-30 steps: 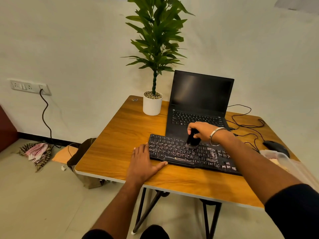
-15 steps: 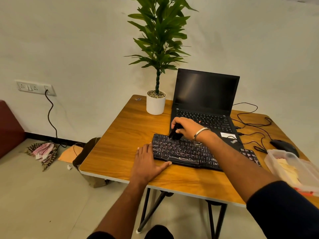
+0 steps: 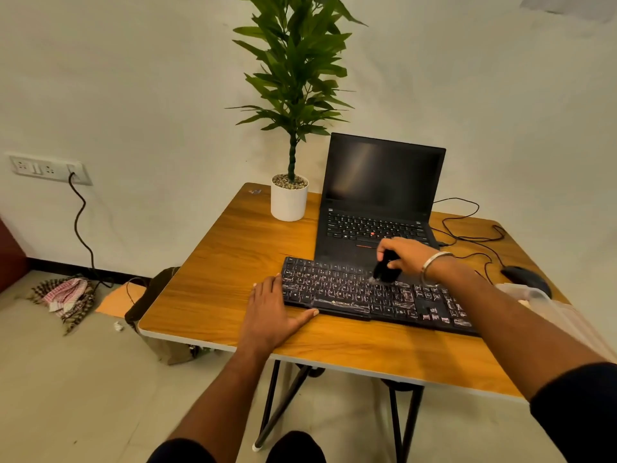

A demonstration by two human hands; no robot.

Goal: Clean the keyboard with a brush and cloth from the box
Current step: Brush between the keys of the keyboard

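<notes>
A black keyboard [image 3: 350, 292] with whitish dust on its keys lies across the wooden table [image 3: 213, 272], in front of an open laptop. My right hand [image 3: 405, 257] grips a small black brush [image 3: 384, 270], bristles down on the keyboard's upper middle rows. My left hand [image 3: 272, 312] lies flat on the table, fingers apart, pressed against the keyboard's left end with the thumb along its front edge. A clear plastic box [image 3: 534, 295] sits at the right edge, partly behind my right arm; a cloth in it cannot be made out.
A black laptop [image 3: 380, 198] stands open behind the keyboard. A potted plant [image 3: 289, 198] stands at the back left. A black mouse [image 3: 524, 279] and loose cables [image 3: 474, 235] lie at the right. On the floor, a bag [image 3: 157, 295] and a checked rag [image 3: 66, 295].
My right hand has swept the brush from the keyboard's upper left back toward its middle. The left hand has stayed in place. The camera view shifted slightly.
</notes>
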